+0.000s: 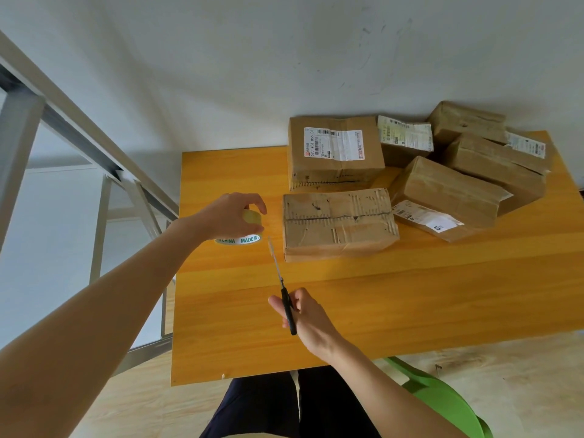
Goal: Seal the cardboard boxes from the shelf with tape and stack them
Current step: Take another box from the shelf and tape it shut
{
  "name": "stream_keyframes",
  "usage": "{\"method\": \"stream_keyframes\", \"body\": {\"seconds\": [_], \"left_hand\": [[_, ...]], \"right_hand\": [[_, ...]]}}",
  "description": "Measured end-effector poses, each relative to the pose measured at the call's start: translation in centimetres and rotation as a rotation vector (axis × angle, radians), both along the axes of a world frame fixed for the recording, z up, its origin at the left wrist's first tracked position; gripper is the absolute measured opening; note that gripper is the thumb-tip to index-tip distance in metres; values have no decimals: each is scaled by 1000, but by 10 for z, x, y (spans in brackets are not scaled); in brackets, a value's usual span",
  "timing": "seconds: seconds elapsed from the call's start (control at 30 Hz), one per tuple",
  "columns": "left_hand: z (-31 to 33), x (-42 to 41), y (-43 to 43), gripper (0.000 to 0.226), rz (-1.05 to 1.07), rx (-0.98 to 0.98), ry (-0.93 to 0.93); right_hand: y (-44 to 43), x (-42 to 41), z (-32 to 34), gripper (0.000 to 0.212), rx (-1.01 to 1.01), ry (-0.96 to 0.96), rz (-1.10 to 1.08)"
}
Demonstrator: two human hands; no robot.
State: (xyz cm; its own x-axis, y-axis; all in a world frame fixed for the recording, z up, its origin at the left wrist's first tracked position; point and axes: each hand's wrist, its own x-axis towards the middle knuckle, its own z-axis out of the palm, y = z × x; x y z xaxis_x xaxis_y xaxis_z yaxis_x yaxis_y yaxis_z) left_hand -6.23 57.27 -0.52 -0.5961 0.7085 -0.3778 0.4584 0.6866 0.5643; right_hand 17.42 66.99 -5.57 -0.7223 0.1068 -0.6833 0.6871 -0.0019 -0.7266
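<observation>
Printed in green on the white core of the tape roll [245,233], at nine o'clock on the table [410,295]: "CHINA", "MADE IN". On the label [335,144] of the box [335,172] at twelve: "523 M88 D55-05". Other labels [406,135] on the piled boxes [467,175] at two o'clock, too small to read. Curled over the roll from above, gripping it: left hand [227,216]. Closed round the black handles of scissors [286,300] at six, blades together, pointing to twelve: right hand [308,317].
</observation>
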Motion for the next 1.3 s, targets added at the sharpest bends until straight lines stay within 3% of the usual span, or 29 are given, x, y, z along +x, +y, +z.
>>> {"method": "stream_keyframes", "body": {"seconds": [0.1,0.3,0.57,0.7,0.8,1.0,1.1,1.3], "left_hand": [[1,1,1,30,5,-18,-6],[0,1,3,31,-18,-50,2],[-9,-1,7,29,-16,-53,10],[-15,-6,2,32,-139,-295,230],[-21,-10,-12,36,-86,-345,217],[-27,-7,-27,36,-7,-243,113],[-22,-3,-27,26,72,-116,5],[-5,1,-28,32,174,48,-181]], "right_hand": [[-5,-15,12,73,-48,81,-74],[-7,-47,19,56,-82,104,-250],[-3,-46,13,43,169,195,-246],[-2,-41,12,43,264,204,-237],[1,-40,9,46,316,183,-161],[4,-38,-2,62,427,-82,36],[-1,-37,-11,53,623,-119,143],[-4,-35,-20,38,873,-84,278]]}}
